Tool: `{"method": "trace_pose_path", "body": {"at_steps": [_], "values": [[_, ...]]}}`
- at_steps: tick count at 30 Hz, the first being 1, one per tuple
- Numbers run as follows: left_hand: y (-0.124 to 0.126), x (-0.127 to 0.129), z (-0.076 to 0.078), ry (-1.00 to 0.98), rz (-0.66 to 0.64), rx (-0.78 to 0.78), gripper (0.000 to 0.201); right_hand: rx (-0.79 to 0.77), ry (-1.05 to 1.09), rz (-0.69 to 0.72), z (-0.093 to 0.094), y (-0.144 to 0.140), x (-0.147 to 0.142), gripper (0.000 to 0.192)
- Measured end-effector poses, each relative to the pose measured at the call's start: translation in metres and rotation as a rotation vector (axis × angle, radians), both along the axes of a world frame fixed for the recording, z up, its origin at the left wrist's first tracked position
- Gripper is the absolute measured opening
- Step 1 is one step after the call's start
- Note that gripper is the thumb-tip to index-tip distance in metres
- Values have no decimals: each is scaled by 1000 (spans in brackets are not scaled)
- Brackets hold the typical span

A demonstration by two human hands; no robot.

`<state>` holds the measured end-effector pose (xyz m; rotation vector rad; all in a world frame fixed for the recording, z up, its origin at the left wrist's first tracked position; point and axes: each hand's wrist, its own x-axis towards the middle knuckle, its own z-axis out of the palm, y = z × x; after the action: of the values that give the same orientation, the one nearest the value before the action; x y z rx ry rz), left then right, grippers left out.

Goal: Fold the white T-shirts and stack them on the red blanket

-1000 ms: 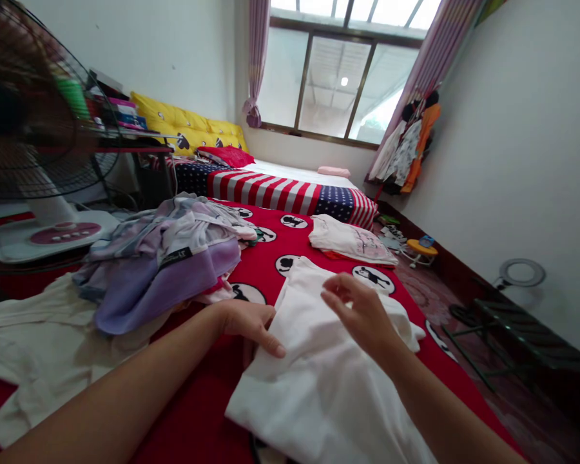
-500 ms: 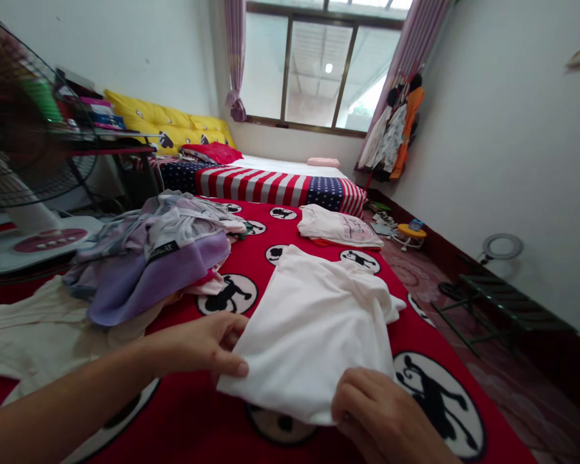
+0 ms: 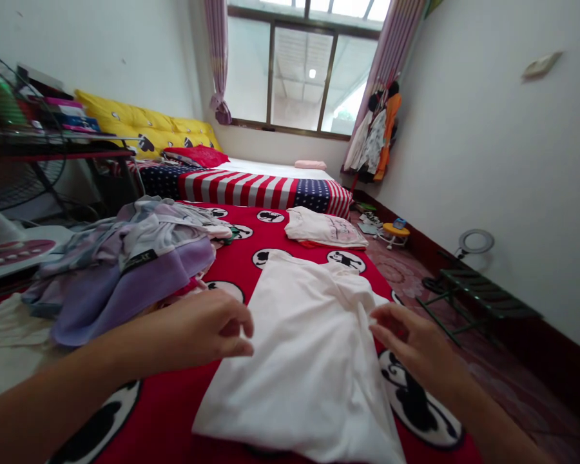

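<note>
A white garment (image 3: 304, 361) lies spread on the red bedcover (image 3: 174, 412) printed with black figures. My left hand (image 3: 207, 330) rests at the garment's left edge, fingers pinched together against the cloth. At the garment's right edge my right hand (image 3: 410, 345) pinches a raised fold of the cloth between fingertips and thumb. Both forearms reach in from the bottom of the view.
A heap of purple and grey clothes (image 3: 125, 258) lies to the left, a folded pale shirt (image 3: 326, 229) farther back. A fan (image 3: 9, 161) stands at far left. Beyond are a striped blanket (image 3: 256, 190), a window, hanging clothes (image 3: 374, 138) and a green folding rack (image 3: 483, 299) on the floor.
The garment's near edge was released and now lies flatter. My right hand moved from that near edge up to the right side; my left hand shifted slightly up along the left edge.
</note>
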<state>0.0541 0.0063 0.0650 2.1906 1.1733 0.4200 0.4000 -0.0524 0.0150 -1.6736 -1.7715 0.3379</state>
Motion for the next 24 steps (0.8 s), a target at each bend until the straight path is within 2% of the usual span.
{"method": "trace_pose_path", "body": {"at_steps": [2, 4, 7, 9, 12, 15, 17, 20, 22, 24], "values": [[21, 40, 0, -8, -167, 42, 19, 147, 10, -178, -4, 32, 22, 22], [41, 82, -13, -132, -220, 111, 19, 200, 69, -247, -15, 62, 38, 26], [69, 131, -48, -281, -187, 221, 22, 147, 251, -227, -31, 94, 51, 34], [82, 148, -72, -303, -108, 238, 18, 63, 314, -192, -36, 102, 53, 40], [92, 150, -98, -403, 57, 189, 15, -79, 231, -110, -29, 95, 53, 38], [94, 142, -105, -529, 82, 130, 16, -91, 214, -54, -8, 82, 51, 26], [93, 139, -105, -576, 82, 105, 15, 60, 238, -97, 11, 77, 48, 24], [93, 139, -102, -609, 118, 96, 19, 392, 215, -159, 32, 80, 39, 18], [93, 141, -102, -613, 149, 90, 22, 554, 210, -132, 35, 86, 31, 13], [94, 142, -103, -615, 166, 73, 23, 626, 253, -113, 30, 94, 23, 10]]}}
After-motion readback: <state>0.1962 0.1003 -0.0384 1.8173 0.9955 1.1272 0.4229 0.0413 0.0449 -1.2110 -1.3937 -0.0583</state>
